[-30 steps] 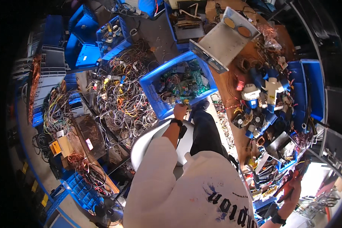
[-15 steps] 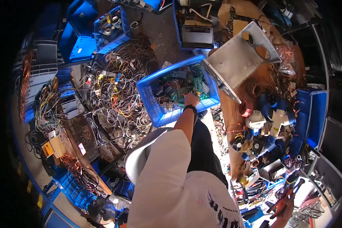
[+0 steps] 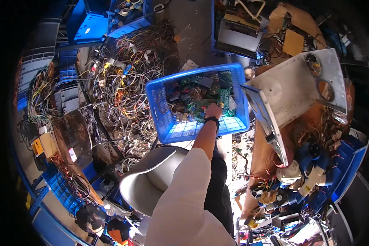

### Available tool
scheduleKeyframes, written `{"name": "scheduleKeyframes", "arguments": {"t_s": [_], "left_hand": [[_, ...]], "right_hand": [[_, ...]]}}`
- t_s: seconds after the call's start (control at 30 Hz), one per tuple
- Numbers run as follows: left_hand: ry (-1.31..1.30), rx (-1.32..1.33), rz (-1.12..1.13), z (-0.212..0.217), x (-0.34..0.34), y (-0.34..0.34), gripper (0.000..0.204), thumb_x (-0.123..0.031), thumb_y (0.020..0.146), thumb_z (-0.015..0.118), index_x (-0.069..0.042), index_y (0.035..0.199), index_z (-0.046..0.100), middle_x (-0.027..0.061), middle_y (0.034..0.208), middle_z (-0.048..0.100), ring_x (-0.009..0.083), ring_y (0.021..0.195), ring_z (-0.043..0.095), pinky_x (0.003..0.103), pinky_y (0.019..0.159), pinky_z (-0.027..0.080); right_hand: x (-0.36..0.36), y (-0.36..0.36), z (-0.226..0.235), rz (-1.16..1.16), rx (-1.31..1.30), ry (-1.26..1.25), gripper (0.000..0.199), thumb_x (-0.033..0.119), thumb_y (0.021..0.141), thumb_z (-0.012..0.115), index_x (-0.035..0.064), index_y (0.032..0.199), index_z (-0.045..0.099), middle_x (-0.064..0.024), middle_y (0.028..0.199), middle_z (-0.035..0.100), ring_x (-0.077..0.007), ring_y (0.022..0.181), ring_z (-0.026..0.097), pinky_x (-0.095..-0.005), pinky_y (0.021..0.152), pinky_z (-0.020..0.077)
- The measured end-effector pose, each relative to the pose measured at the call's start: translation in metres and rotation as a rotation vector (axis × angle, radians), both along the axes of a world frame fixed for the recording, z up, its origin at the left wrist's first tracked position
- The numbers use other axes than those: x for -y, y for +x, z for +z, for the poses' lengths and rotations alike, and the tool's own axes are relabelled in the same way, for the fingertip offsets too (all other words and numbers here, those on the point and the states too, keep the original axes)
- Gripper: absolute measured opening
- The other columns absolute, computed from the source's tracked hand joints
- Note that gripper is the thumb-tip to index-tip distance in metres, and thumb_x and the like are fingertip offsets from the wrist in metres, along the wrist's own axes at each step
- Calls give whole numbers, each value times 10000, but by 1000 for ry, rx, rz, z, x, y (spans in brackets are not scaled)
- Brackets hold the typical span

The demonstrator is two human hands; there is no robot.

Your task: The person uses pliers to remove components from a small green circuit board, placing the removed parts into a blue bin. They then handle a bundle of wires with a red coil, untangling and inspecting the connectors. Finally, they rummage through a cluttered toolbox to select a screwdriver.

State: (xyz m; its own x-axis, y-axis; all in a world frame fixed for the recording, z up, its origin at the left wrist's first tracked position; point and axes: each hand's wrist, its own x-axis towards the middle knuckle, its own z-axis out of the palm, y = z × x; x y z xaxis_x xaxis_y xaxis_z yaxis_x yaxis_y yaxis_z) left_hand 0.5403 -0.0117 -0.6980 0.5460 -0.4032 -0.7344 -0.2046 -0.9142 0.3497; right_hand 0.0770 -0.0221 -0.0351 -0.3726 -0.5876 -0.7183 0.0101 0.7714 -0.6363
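My left hand (image 3: 214,110) reaches down into a blue plastic crate (image 3: 197,71) in the middle of the view. Its fingers look closed at the edge of a green circuit board (image 3: 201,107), though the fingertips are partly hidden. More green circuit boards (image 3: 224,97) and loose electronic parts lie around the hand. A dark band (image 3: 212,119) circles that wrist. My right hand is out of the picture.
Tangled cables (image 3: 127,90) heap up left of the crate. A grey plastic chair (image 3: 151,176) stands nearer. To the right, a bent metal housing (image 3: 291,86) rests on a brown worktop (image 3: 260,164), beside blue and white parts. Another blue crate (image 3: 129,28) sits at the far left.
The view has shifted, and the crate appears larger. My left hand stays in the crate, over the boards. My right hand, seen earlier with a dark-handled tool at lower right, has left the picture.
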Motion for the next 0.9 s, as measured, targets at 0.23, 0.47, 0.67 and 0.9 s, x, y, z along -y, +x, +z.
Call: {"name": "scheduleKeyframes", "arguments": {"t_s": [0.23, 0.47, 0.67, 0.9], "left_hand": [[-306, 1, 312, 15, 25, 3, 187, -247, 796, 618, -77, 846, 679, 172, 938, 675, 351, 923, 633, 427, 795, 505], [-372, 6, 209, 26, -74, -26, 168, -182, 794, 566, -69, 870, 664, 158, 859, 671, 351, 831, 641, 426, 718, 514], [-651, -337, 839, 124, -149, -18, 168, -108, 859, 543, -64, 1010, 600, 57, 773, 632, 167, 674, 628, 295, 543, 506], [-955, 231, 540, 389, -117, 42, 279, -270, 980, 483, -29, 861, 559, 69, 782, 574, 129, 669, 548, 283, 596, 442]], "right_hand": [[14, 1, -13, 27, -14, 44, 692, 12, 733, 550, 76, 1396, 361, -79, 1139, 574, -225, 1007, 573, -336, 910, 474], [24, -7, 7, 87, 61, 44, 676, 29, 758, 562, 88, 1401, 361, -76, 1149, 575, -222, 1007, 574, -329, 901, 480], [-11, -28, 38, 93, 188, -70, 615, 81, 800, 572, 97, 1384, 382, -66, 1146, 579, -209, 993, 579, -320, 869, 491], [-17, -3, 45, -6, 179, -327, 337, 138, 859, 567, 117, 1193, 533, -7, 926, 605, -110, 735, 588, -271, 597, 477]]}}
